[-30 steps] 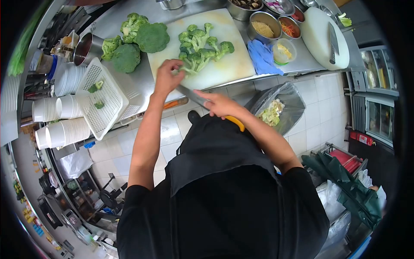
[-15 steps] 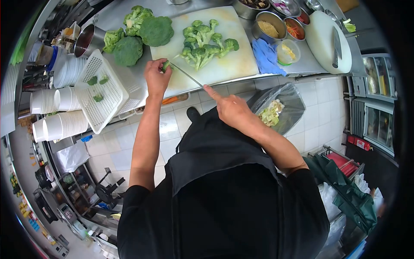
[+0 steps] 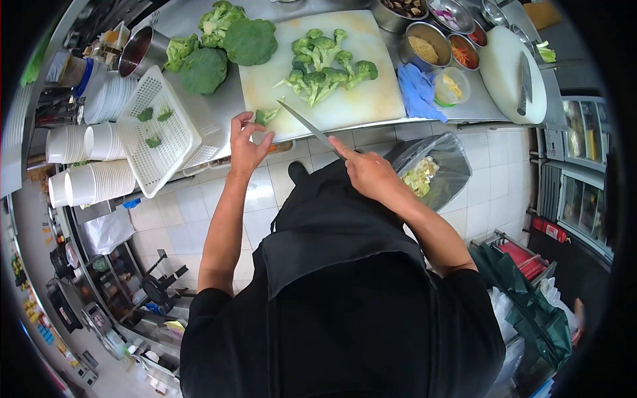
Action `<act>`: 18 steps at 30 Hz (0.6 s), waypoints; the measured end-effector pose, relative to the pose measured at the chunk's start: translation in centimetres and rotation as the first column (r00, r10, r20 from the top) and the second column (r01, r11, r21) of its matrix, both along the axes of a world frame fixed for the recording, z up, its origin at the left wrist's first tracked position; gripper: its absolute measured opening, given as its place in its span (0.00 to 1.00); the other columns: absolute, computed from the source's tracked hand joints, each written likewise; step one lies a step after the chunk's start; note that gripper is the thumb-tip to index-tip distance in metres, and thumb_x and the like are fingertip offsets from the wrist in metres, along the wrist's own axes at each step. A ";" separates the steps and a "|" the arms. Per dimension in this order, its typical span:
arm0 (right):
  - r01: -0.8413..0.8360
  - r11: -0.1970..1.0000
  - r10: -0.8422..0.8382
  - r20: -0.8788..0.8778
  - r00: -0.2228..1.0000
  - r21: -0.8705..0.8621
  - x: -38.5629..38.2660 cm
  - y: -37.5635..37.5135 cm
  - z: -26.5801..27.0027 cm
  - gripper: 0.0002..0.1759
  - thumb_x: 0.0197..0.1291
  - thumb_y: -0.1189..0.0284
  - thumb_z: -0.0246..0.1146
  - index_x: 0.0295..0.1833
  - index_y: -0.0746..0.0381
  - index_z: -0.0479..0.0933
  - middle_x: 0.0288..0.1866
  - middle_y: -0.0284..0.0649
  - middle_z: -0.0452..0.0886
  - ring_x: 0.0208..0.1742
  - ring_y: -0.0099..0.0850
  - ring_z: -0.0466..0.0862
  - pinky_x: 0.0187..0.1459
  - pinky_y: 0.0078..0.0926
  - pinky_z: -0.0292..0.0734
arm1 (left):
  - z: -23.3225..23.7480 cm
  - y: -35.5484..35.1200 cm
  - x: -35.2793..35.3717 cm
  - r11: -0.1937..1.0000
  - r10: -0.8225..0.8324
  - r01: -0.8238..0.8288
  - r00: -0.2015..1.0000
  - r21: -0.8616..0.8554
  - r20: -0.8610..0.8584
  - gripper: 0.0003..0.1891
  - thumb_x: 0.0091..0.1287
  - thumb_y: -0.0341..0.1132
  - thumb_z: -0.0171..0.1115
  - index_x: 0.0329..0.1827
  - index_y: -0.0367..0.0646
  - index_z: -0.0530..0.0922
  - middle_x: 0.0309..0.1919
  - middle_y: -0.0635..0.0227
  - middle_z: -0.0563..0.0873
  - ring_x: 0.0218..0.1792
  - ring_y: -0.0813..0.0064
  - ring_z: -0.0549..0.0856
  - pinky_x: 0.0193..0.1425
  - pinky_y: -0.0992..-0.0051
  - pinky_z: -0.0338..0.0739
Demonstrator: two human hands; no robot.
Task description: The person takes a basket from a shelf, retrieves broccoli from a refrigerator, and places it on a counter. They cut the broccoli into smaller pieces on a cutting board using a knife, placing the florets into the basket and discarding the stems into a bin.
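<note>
My left hand (image 3: 248,146) is at the front left edge of the cutting board (image 3: 385,46), thumb and fingers apart. Just beyond its fingertips a small broccoli floret (image 3: 266,117) lies on the board. My right hand (image 3: 371,174) grips a knife (image 3: 306,123), index finger stretched along it, the blade slanting over the board with its tip toward the floret. Farther back on the board is a pile of cut broccoli (image 3: 322,66). Whole broccoli heads (image 3: 250,44) sit at the board's left corner.
A white perforated basket (image 3: 189,147) with a few florets stands left, beside stacked white bowls (image 3: 109,179). Right of the board are a blue cloth (image 3: 418,91), metal bowls (image 3: 425,30) and a second board with a knife (image 3: 526,86). A lined bin (image 3: 454,169) holds trimmings below.
My left hand has opened, leaving the small floret on the board, and drawn slightly back toward me. The knife in my right hand has shifted a little right, away from the left hand.
</note>
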State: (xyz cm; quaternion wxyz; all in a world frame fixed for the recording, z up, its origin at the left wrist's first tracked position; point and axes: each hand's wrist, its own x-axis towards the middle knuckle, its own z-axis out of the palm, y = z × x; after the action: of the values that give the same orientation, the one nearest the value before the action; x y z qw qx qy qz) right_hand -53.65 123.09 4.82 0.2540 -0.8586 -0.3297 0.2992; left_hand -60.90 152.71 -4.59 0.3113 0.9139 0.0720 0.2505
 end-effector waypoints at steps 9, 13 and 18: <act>-0.063 0.997 0.060 -0.068 0.996 -0.043 0.1 1.8 -0.8 0.36 0.63 0.75 0.52 0.76 0.43 0.56 0.33 0.57 0.82 0.36 0.55 0.81 0.43 0.49 0.76 | -0.6 -0.4 1.0 0.979 0.156 -0.170 0.979 -0.114 -0.128 0.22 0.48 0.30 0.74 0.47 0.39 0.77 0.43 0.58 0.81 0.39 0.63 0.81 0.45 0.68 0.78; -0.044 0.998 0.048 -0.078 0.996 0.047 0.7 1.3 -3.3 0.35 0.65 0.74 0.52 0.76 0.39 0.55 0.30 0.58 0.80 0.32 0.58 0.79 0.41 0.50 0.75 | -0.8 0.0 1.3 0.966 0.197 -0.219 0.967 -0.137 -0.163 0.24 0.48 0.30 0.74 0.50 0.39 0.78 0.40 0.59 0.83 0.35 0.66 0.82 0.42 0.69 0.78; 0.065 0.992 -0.113 -0.521 0.846 -0.110 2.5 0.3 0.8 0.34 0.66 0.72 0.52 0.75 0.34 0.56 0.29 0.56 0.79 0.29 0.53 0.79 0.41 0.45 0.77 | 6.6 5.6 -0.6 0.897 0.436 -0.440 0.897 0.048 0.072 0.25 0.52 0.35 0.74 0.53 0.38 0.78 0.44 0.57 0.84 0.40 0.62 0.83 0.45 0.68 0.79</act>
State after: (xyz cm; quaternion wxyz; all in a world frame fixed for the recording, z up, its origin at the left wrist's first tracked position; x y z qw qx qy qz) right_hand -51.10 123.37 5.67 0.3103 -0.7686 -0.1938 0.5248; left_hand -61.48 158.28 1.98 0.2199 0.8757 0.2587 0.3434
